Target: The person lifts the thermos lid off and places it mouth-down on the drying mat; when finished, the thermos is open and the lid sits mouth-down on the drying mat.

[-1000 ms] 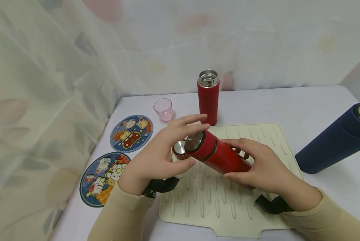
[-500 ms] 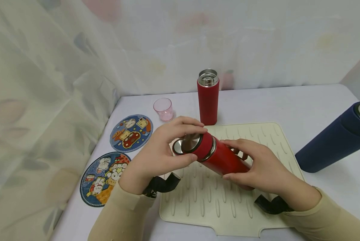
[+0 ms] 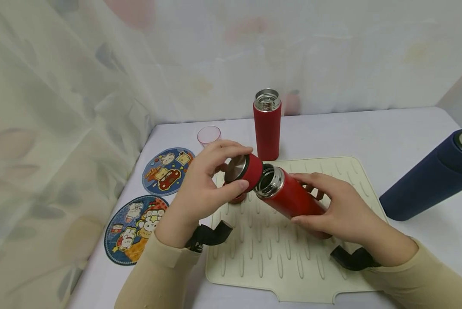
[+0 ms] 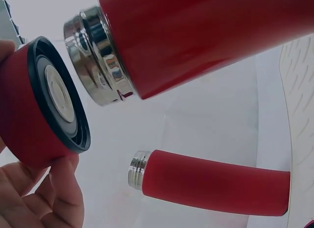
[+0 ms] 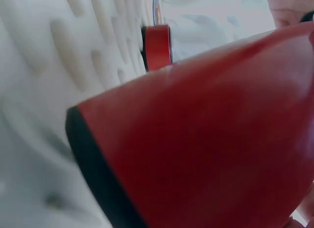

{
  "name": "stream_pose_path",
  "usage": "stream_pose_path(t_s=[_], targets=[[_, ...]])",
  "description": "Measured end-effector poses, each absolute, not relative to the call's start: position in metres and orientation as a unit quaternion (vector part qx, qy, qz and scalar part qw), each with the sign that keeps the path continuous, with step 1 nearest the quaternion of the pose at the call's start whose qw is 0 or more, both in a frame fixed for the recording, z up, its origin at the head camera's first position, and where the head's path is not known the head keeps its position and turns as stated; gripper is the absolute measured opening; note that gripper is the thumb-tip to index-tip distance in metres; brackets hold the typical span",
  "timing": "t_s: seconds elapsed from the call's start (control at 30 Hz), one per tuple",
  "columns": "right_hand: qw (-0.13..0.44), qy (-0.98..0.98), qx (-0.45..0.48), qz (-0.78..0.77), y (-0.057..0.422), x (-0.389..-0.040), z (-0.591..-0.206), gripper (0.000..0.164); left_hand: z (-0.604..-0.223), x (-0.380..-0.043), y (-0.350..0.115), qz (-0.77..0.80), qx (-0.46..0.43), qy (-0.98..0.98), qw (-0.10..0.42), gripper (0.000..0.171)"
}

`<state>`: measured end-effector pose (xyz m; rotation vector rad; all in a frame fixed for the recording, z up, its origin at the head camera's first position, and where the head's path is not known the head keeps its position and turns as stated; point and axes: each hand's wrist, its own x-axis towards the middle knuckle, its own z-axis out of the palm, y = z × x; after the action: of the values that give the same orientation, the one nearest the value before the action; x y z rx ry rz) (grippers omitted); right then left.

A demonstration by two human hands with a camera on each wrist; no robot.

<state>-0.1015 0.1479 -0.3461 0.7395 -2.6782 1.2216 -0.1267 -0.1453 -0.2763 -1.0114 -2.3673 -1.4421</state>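
My left hand [image 3: 205,182] pinches a red lid [image 3: 253,171] with a steel top between thumb and fingers. In the left wrist view the lid's black-rimmed underside [image 4: 61,95] faces the bare steel neck [image 4: 95,56] of a red thermos, a small gap apart. That thermos [image 3: 293,197] is gripped round its body by my right hand [image 3: 337,208], tilted with its mouth up and to the left over a cream mat [image 3: 269,270]. A second red lid [image 3: 238,198] lies on the mat, partly hidden behind my left hand. Behind stands another red thermos [image 3: 267,133], upright and lidless.
At the right a tall navy thermos [image 3: 428,180] stands with its lid on. Left of the mat lie two round cartoon coasters, an upper coaster [image 3: 165,169] and a lower coaster [image 3: 132,231]. A pink glass [image 3: 209,135] is at the back left, partly covered by my left hand.
The lid has come off the tilted thermos. My left hand has drawn it up and left, and the steel neck now shows. My right hand keeps its grip, barely moved.
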Motion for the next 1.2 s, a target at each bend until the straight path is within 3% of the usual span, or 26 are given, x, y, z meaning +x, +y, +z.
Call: stream_pose_path(t_s=[0.23,0.57,0.93,1.2], targets=[[0.073,-0.881,0.191,0.427,0.162,-0.11,-0.343,0.08,-0.279,-0.128,-0.142,-0.462,-0.349,-0.81,0.094,0.044],[0.109,-0.863,0.101,0.484,0.173,-0.126,-0.342,0.081,-0.293,-0.134,-0.127,-0.401,-0.444,-0.801,0.023,0.048],[0.122,-0.811,-0.025,0.572,0.17,-0.161,-0.327,0.081,-0.317,-0.14,-0.092,-0.189,-0.443,-0.875,-0.052,0.051],[0.142,-0.768,-0.077,0.62,0.176,-0.197,-0.329,0.08,-0.337,-0.139,-0.079,-0.064,-0.486,-0.869,-0.066,0.045]])
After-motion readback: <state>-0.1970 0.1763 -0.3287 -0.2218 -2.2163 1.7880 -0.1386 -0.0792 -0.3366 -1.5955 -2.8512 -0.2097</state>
